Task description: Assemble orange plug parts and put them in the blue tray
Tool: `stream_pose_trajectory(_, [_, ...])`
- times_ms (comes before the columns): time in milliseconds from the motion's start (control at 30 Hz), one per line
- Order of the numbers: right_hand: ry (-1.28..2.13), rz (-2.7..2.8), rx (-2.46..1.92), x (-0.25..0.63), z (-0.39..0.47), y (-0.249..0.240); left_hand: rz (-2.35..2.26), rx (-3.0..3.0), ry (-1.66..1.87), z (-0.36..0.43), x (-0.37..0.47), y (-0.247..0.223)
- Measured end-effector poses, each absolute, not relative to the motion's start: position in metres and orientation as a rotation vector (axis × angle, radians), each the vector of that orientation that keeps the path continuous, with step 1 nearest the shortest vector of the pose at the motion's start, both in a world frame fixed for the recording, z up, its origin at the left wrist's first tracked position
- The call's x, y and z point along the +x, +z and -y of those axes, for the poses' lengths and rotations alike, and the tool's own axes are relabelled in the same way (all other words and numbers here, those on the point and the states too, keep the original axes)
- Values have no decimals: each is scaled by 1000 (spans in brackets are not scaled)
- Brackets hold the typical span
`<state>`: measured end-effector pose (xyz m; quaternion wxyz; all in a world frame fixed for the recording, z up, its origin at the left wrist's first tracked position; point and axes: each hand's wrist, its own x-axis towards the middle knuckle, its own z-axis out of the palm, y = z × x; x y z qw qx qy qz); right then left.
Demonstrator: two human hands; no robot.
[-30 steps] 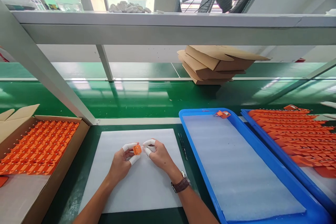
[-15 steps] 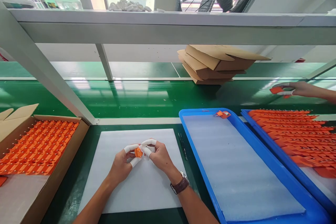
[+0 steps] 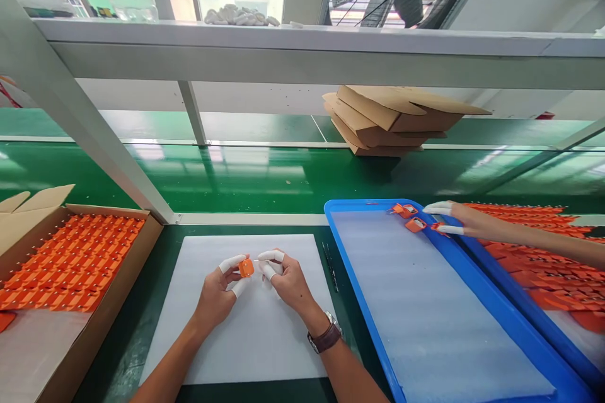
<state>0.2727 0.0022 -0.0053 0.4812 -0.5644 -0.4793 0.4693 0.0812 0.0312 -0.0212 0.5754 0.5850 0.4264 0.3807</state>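
Observation:
My left hand point(image 3: 221, 288) pinches a small orange plastic part point(image 3: 246, 267) between white-covered fingertips, above a white sheet point(image 3: 255, 334). Just right of it, my right hand point(image 3: 286, 278) has its thumb and fingers, also in white finger covers, pressed together. A thin gap separates those fingertips from the orange part. Whatever they grip, if anything, is too small to make out. A watch point(image 3: 326, 335) with a dark strap is on my right wrist.
Orange parts fill a cardboard box point(image 3: 123, 267) at left. A blue tray point(image 3: 363, 327) at right holds a few orange pieces point(image 3: 416, 225). Another person's hand point(image 3: 456, 215) reaches over its edge. Beyond lies a second tray of orange parts point(image 3: 534, 264). Tweezers point(image 3: 329, 264) lie beside the sheet.
My hands have drawn slightly apart, and the orange part shows more plainly in my left hand. The other person's hand has come left and down to the blue tray, where another orange piece now lies.

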Motion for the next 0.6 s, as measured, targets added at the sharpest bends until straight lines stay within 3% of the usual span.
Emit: stream_pose_trajectory(600, [1082,1381,-1220,271,2,-2,-822,1375,709,-28,78,-20])
